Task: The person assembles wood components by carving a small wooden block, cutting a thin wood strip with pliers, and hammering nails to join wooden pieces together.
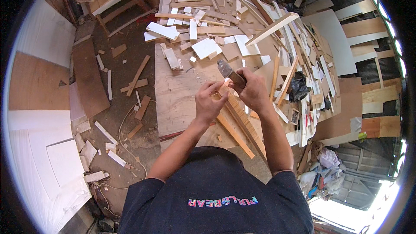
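My right hand (252, 91) is wrapped round a dark, worn, blocky metal tool (231, 73) that looks like a hammer head; its blunt end points up and left. Close beside it, the fingers of my left hand (209, 103) pinch a small white piece (226, 80), partly hidden by the fingertips. Under both hands a long brown wooden strip (243, 119) with a ridged-looking face runs back toward my body between the forearms. A thinner, lighter strip (236, 136) lies to its left on the plywood worktop (177, 99).
Many white and brown offcuts (207, 48) cover the worktop's far side. Long strips (318, 67) and a black plastic bag (299, 87) lie at right. Scraps and a cable (120, 132) are on the floor at left, near leaning boards (39, 82). A wooden frame (125, 4) stands far left.
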The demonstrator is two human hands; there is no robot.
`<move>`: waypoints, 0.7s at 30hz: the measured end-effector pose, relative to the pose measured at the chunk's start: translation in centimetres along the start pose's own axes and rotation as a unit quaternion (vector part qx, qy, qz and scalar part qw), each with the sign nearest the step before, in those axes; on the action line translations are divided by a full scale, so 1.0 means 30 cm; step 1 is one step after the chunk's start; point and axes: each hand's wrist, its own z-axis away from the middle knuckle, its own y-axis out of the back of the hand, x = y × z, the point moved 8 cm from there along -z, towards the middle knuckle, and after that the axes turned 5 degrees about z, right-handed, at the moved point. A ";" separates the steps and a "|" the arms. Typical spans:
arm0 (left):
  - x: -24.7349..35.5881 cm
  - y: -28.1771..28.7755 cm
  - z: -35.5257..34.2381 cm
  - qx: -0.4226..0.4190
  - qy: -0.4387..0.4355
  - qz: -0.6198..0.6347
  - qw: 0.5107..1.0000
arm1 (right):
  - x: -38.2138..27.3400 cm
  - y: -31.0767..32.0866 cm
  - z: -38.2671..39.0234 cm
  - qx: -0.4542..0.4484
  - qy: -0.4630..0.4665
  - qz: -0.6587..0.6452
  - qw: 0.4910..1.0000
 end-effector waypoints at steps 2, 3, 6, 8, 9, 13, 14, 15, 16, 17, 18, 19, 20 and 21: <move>-0.002 0.001 0.001 -0.001 0.014 0.000 1.000 | -0.007 0.002 0.001 0.003 0.013 0.015 1.000; -0.003 0.000 0.002 -0.001 0.021 0.000 1.000 | -0.008 0.002 0.001 0.002 0.012 0.014 1.000; 0.001 0.001 -0.001 -0.004 0.016 -0.010 1.000 | -0.014 -0.003 0.001 -0.001 0.012 0.015 1.000; -0.008 0.000 0.001 -0.002 0.022 -0.009 1.000 | -0.015 -0.009 0.000 -0.001 0.018 0.021 1.000; -0.013 -0.001 0.002 -0.002 0.024 -0.008 1.000 | -0.015 -0.009 0.000 0.000 0.016 0.026 1.000; -0.017 -0.002 0.003 -0.002 0.022 -0.016 1.000 | -0.030 -0.012 0.001 0.000 0.018 0.063 0.998; -0.015 -0.002 0.000 -0.005 0.027 -0.018 0.999 | -0.035 -0.011 0.001 -0.001 0.022 0.078 0.997; -0.012 -0.003 -0.002 -0.007 0.032 -0.019 0.999 | -0.034 -0.013 0.002 -0.009 0.019 0.080 0.997; -0.010 -0.001 -0.003 -0.012 0.037 -0.025 0.999 | -0.034 -0.015 0.003 -0.018 0.016 0.083 0.996; 0.002 0.000 -0.009 -0.019 0.041 -0.030 0.999 | -0.030 -0.016 0.005 -0.025 0.013 0.087 0.996; 0.007 -0.002 -0.012 -0.025 0.046 -0.035 0.998 | -0.028 -0.016 0.008 -0.024 0.015 0.090 0.996; 0.012 -0.004 -0.012 -0.022 0.039 -0.040 0.998 | -0.023 -0.019 0.012 -0.024 0.017 0.093 0.995; 0.016 -0.005 -0.012 -0.019 0.031 -0.045 0.998 | -0.020 -0.022 0.015 -0.024 0.019 0.096 0.995; 0.021 -0.006 -0.011 -0.016 0.024 -0.049 0.998 | -0.020 -0.022 0.015 -0.020 0.023 0.093 0.995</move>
